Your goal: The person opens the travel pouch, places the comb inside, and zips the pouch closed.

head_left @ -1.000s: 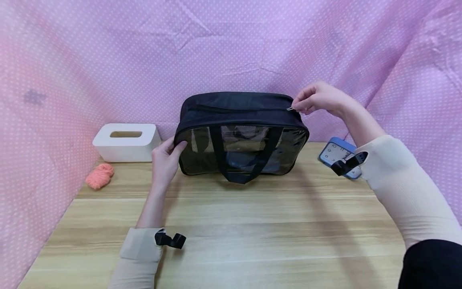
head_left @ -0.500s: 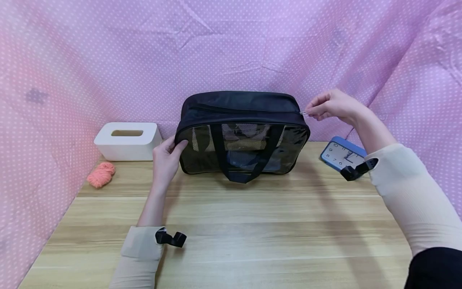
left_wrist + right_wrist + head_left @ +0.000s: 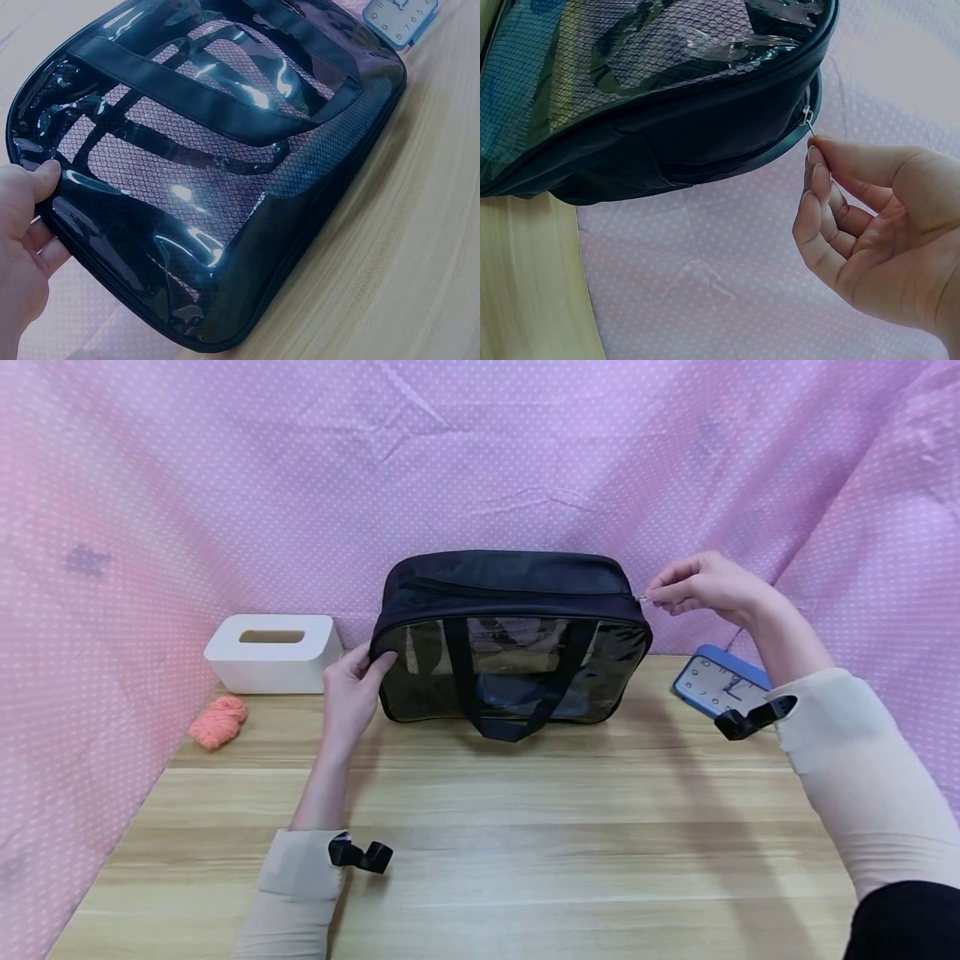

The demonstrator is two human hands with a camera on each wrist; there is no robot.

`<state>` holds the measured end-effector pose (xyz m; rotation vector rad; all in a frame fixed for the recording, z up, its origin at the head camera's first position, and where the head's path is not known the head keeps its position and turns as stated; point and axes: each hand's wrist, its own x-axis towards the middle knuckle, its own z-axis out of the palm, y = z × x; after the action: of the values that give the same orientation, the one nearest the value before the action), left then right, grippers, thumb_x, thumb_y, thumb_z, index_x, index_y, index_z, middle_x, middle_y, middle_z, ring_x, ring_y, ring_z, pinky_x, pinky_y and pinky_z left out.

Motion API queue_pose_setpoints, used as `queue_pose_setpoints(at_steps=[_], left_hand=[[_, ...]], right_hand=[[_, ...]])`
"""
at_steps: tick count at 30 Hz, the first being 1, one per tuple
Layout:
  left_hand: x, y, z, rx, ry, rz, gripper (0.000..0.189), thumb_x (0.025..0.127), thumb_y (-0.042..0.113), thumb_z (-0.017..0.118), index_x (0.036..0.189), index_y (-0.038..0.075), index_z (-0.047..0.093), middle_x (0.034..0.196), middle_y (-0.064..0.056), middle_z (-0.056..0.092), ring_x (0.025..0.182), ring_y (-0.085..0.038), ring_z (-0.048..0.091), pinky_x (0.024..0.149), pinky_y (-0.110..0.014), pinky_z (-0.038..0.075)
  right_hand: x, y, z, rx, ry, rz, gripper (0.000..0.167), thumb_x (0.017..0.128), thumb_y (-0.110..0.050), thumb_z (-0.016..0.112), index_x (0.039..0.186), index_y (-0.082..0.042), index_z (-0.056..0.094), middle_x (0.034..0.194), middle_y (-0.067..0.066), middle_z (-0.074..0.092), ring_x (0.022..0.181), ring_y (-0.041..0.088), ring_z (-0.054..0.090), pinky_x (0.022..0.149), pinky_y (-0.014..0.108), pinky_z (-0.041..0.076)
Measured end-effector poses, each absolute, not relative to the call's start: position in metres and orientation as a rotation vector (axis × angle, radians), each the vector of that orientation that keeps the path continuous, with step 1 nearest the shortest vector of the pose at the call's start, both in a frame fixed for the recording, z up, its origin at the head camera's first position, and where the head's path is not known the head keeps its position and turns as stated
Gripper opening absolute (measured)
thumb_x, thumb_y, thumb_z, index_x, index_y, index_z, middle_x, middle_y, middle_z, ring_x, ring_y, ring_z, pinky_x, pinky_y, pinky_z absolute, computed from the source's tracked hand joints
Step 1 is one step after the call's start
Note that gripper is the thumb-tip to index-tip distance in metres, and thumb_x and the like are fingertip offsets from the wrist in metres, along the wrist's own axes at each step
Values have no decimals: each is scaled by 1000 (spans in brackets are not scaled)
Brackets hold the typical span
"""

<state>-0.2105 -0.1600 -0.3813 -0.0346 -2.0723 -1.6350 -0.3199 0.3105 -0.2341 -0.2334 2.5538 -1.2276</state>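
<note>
A black bag (image 3: 510, 578) with a clear front panel and mesh behind it stands upright at the back of the table. Its dark strap handle (image 3: 510, 727) hangs down the front. My left hand (image 3: 350, 693) grips the bag's left edge, thumb on the clear front and fingers behind. At the top right corner, my right hand (image 3: 708, 583) pinches the metal zipper pull (image 3: 810, 124) between thumb and forefinger. In the right wrist view the zipper slider sits near the top of the bag's end, with zipper teeth (image 3: 727, 165) running down below it.
A white tissue box (image 3: 273, 653) stands left of the bag, with a coral yarn skein (image 3: 218, 722) in front of it. To the right lies a blue clock (image 3: 720, 681), partly covered by the right wrist's camera mount. Pink dotted cloth (image 3: 480, 460) hangs close behind.
My right hand has drawn the zipper pull rightward along the bag's top to its right end and slightly down. The left hand keeps its hold on the left edge.
</note>
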Motion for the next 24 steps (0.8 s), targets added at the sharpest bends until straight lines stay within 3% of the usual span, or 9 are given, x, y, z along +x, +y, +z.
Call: queue_pose_setpoints(at_steps=[6, 19, 24], left_hand=[[-212, -156, -380, -59, -2073, -1624, 23, 96, 15, 73, 115, 3, 78, 107, -20, 77, 81, 8, 66, 76, -10, 52], [-211, -157, -379, -56, -2071, -1617, 25, 96, 14, 73, 117, 2, 77, 108, -19, 77, 83, 9, 66, 77, -10, 52], [-211, -158, -380, -39, -2063, -1616, 23, 96, 13, 73, 115, 1, 77, 107, -21, 77, 79, 9, 65, 75, -10, 51]], right_hand=[[-319, 319, -238, -189, 2543, -1255, 10, 98, -16, 71, 95, -22, 79, 81, -12, 72, 76, 5, 66, 75, 23, 59], [-321, 336, -281, -142, 2458, -1294, 18, 100, -16, 67, 91, -28, 77, 84, -16, 71, 83, 3, 65, 80, 22, 58], [-323, 334, -299, -134, 2418, -1330, 25, 100, -12, 66, 85, -30, 75, 80, -14, 69, 79, 2, 65, 77, 21, 59]])
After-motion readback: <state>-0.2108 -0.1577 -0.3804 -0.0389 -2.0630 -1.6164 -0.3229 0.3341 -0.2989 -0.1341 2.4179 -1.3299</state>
